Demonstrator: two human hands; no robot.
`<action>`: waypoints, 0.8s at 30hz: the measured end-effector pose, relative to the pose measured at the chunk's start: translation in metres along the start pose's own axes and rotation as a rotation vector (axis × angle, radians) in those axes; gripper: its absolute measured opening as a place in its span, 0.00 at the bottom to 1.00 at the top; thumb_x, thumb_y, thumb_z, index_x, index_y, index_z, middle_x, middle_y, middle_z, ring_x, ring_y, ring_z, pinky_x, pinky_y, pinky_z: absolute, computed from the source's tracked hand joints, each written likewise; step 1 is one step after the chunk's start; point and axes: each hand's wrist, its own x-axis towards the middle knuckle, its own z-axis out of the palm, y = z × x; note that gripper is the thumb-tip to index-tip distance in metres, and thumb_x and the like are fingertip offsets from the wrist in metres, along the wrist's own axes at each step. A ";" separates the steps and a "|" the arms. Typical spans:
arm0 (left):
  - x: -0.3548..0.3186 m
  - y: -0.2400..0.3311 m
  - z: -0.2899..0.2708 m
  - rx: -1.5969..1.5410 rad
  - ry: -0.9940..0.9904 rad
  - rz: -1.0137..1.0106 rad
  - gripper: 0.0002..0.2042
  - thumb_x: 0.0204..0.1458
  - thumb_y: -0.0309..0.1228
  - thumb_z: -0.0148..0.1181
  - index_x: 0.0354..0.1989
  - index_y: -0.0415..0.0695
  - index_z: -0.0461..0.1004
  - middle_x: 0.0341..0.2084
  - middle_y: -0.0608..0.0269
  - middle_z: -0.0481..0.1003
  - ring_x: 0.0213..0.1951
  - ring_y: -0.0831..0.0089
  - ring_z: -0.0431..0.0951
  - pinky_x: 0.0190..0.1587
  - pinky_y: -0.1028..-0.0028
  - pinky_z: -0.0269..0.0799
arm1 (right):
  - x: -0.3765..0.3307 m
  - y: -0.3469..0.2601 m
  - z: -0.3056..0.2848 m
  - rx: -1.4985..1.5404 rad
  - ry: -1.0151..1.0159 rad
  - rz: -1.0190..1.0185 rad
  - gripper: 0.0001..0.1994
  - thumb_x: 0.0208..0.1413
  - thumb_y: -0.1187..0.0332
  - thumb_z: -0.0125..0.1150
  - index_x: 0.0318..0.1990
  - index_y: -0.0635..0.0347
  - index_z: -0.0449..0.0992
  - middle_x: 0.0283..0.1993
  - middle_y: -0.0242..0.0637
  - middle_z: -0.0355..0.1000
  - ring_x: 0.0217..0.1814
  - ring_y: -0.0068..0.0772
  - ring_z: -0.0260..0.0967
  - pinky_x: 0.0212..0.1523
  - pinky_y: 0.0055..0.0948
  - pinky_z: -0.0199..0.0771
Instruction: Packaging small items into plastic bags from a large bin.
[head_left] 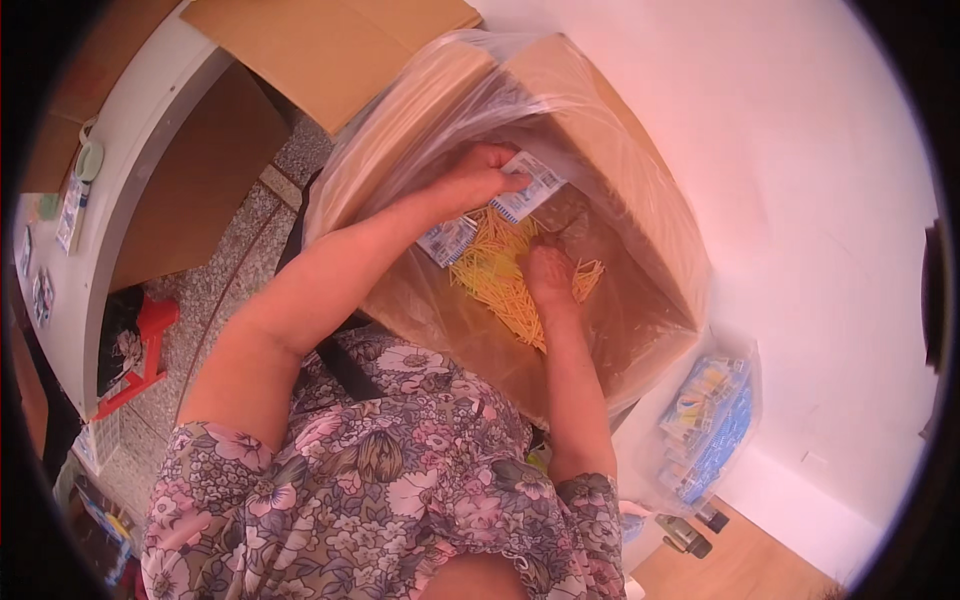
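Observation:
My left hand (pixel 485 180) is closed on the edge of a small white and blue printed packet (pixel 533 188), held over the inside of a large cardboard box. Below it lies a loose heap of thin yellow sticks (pixel 500 285). My right hand (pixel 548 270) is down in that heap, its fingers curled around some sticks; a few poke out beside it, and the fingertips are partly hidden. Another white and blue packet (pixel 450 238) rests at the heap's left edge, under my left forearm.
Clear plastic lines the cardboard box (pixel 610 110) and drapes over its rim. A cardboard flap or sheet (pixel 330 50) lies behind. A white curved table (pixel 150 110) stands at left, a red plastic frame (pixel 145 350) below it. A clear bag of blue and yellow packets (pixel 710 420) sits at right.

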 end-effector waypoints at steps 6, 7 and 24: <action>-0.001 0.003 0.001 0.011 0.024 0.047 0.13 0.49 0.25 0.57 0.43 0.38 0.74 0.34 0.65 0.76 0.33 0.81 0.74 0.39 0.79 0.69 | 0.023 -0.011 0.013 0.011 0.278 0.042 0.16 0.48 0.63 0.53 0.43 0.61 0.71 0.45 0.44 0.68 0.51 0.43 0.64 0.46 0.38 0.67; -0.002 0.005 0.000 0.015 0.037 0.032 0.13 0.49 0.26 0.57 0.43 0.39 0.74 0.34 0.65 0.76 0.33 0.81 0.73 0.38 0.79 0.69 | 0.031 -0.014 0.011 -0.009 0.217 0.075 0.17 0.48 0.64 0.52 0.45 0.61 0.69 0.47 0.42 0.67 0.52 0.43 0.62 0.45 0.36 0.66; 0.002 0.005 0.006 0.003 0.033 0.055 0.12 0.48 0.26 0.58 0.42 0.38 0.74 0.34 0.66 0.76 0.34 0.82 0.72 0.40 0.80 0.68 | 0.056 0.009 0.028 -0.274 0.293 -0.049 0.16 0.51 0.66 0.45 0.46 0.60 0.71 0.50 0.41 0.67 0.55 0.42 0.59 0.49 0.47 0.58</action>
